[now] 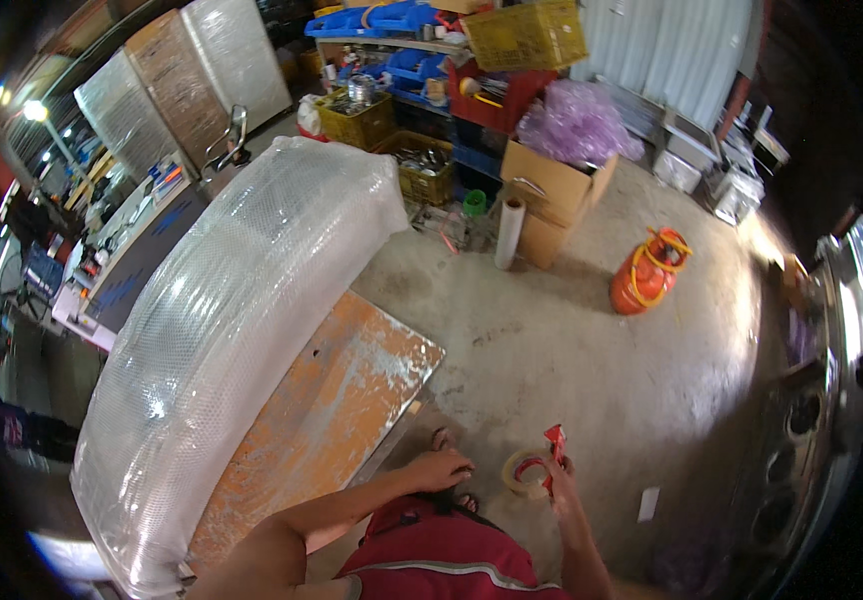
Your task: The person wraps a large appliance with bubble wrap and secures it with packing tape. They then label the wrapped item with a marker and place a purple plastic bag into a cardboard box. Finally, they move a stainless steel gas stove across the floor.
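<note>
The right hand (562, 478) holds one red tape dispenser (537, 468) in its grip; the left hand (439, 469), loosely curled, holds nothing.

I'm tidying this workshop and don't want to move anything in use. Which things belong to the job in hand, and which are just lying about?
In use:
right hand holding a red tape dispenser with a clear tape roll
large bubble-wrapped panel
worn orange table

Lying about:
orange gas cylinder
white paper roll
yellow plastic crate
brown cardboard box
</note>
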The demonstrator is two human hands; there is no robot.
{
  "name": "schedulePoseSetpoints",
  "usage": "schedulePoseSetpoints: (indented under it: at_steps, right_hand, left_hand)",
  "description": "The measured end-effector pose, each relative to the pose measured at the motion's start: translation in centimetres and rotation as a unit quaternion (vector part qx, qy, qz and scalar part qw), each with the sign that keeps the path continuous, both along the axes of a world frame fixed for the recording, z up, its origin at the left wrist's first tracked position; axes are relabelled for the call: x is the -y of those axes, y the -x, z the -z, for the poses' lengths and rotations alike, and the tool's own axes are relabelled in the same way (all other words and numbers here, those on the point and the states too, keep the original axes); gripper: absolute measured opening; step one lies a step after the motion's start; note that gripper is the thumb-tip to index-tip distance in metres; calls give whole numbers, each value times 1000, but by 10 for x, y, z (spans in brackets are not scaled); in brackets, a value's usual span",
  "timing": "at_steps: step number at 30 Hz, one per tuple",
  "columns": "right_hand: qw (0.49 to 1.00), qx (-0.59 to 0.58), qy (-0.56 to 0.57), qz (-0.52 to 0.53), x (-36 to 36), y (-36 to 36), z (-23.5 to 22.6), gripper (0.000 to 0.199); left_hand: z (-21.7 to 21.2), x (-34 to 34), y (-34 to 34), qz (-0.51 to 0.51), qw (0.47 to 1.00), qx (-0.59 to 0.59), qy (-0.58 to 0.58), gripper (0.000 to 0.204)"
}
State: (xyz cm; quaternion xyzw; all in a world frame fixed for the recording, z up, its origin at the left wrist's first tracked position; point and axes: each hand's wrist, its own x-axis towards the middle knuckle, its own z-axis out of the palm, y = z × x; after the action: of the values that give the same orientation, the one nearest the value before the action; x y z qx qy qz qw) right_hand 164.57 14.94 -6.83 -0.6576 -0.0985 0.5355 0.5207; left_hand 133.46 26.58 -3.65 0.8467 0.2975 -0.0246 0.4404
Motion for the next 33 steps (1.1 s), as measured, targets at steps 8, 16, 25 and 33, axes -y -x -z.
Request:
schedulePoseSetpoints:
  at_steps: [8,16,25,33]
  right_hand:
    - [996,-37,-49,-70,-214,-52,-4,57]
    - [976,-60,-131,-165,-451,-86,-43,53]
    - [844,247,-15,-476,-735,-209,89,67]
    - [608,105,449,-646,-821,-243,154,68]
  left_hand:
    - [19,-193,-144,-101,974,135,154,54]
    - [1,-394,-228,-216,940,144,220,61]
    - [24,-548,-180,-518,813,178,196,56]
    - [-125,-656,-149,-636,684,272,231,52]
